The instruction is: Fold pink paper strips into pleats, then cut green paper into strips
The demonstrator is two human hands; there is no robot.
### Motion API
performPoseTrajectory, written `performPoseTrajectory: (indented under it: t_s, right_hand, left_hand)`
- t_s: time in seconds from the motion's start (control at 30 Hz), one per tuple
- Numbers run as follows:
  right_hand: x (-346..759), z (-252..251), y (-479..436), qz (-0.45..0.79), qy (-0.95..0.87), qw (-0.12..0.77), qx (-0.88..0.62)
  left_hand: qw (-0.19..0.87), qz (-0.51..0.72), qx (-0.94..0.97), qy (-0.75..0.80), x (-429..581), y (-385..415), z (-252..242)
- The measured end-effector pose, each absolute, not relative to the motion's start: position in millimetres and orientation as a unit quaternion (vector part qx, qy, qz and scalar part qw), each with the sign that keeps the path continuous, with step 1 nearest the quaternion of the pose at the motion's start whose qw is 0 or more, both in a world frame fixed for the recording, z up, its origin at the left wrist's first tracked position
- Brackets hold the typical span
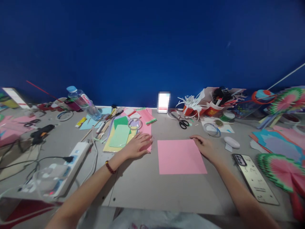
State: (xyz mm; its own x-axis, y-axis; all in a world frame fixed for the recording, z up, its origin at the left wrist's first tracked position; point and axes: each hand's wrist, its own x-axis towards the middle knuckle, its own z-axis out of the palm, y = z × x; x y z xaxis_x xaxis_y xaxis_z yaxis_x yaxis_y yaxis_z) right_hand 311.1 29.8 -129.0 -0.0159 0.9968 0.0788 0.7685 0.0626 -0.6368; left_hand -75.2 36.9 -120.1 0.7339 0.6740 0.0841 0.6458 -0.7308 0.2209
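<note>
A pink sheet of paper (181, 159) lies flat on the grey table in front of me. My right hand (202, 145) is at its upper right corner, with the fingers together and closed on the edge. To the left of the sheet, my left hand (138, 145) rests palm down with its fingers spread. It lies over the right side of a pile of coloured paper, where a pink sheet (149, 128) shows beneath it. Green paper pieces (119, 135) and a roll of clear tape (134, 124) top that pile.
Scissors (182, 121) and red cups (213, 109) of tools stand toward the blue wall. A phone (256, 179) and pleated paper fans (283, 171) lie right. At left are a power strip (73, 167), a glue gun (42, 133) and a water bottle (84, 103).
</note>
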Motion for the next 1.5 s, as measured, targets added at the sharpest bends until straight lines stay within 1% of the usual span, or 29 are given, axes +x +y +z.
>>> performPoseTrajectory:
  t_s: [0.13,0.33,0.43,0.67,0.73,0.87,0.93,1.03,1.1,1.17,1.2,1.27,1.3,1.37,1.5]
  right_hand:
    - [310,-138,29,0.19,-0.661,0.301,-0.661]
    - [306,-143,34,0.177,-0.677,0.305,-0.647]
    - [305,-143,39,0.185,-0.69,0.303,-0.631]
    - [304,-135,50,0.208,-0.674,0.284,-0.65]
    - [304,-131,51,0.179,-0.675,0.268,-0.664]
    - [299,-128,44,0.045,-0.679,0.223,-0.698]
    - [291,-131,36,0.02,-0.721,0.223,-0.656]
    - [274,-142,23,0.028,-0.799,0.209,-0.563]
    - [264,-150,16,0.014,-0.809,0.185,-0.558]
    - [259,-156,13,0.014,-0.81,0.177,-0.558]
    - [258,-157,12,0.016,-0.809,0.178,-0.56]
    - [259,-158,12,0.018,-0.806,0.182,-0.562]
    - [260,-159,12,0.017,-0.805,0.183,-0.565]
    - [261,-159,12,0.016,-0.803,0.184,-0.567]
    - [261,-163,12,0.02,-0.796,0.195,-0.573]
  left_hand:
    - [0.084,0.079,0.934,0.339,-74,34,-112]
    - [0.111,0.089,0.924,0.355,-52,30,-100]
    - [0.109,0.077,0.937,0.324,-31,23,-104]
    - [0.085,0.069,0.937,0.331,-13,17,-124]
    - [0.083,0.076,0.938,0.329,-15,17,-124]
    - [0.086,0.083,0.934,0.336,-14,16,-125]
    - [0.089,0.084,0.933,0.339,-12,14,-126]
    - [0.093,0.099,0.933,0.332,-12,16,-122]
    - [0.08,0.131,0.93,0.334,-23,26,-111]
    - [0.033,0.204,0.893,0.4,-46,44,-95]
    - [0.009,0.249,0.846,0.47,-62,56,-86]
    - [-0.013,0.282,0.748,0.601,-101,82,-69]
    - [-0.001,0.264,0.708,0.655,-121,95,-64]
    - [0.067,0.175,0.665,0.722,-157,115,-60]
    - [0.119,0.132,0.678,0.714,-198,136,-79]
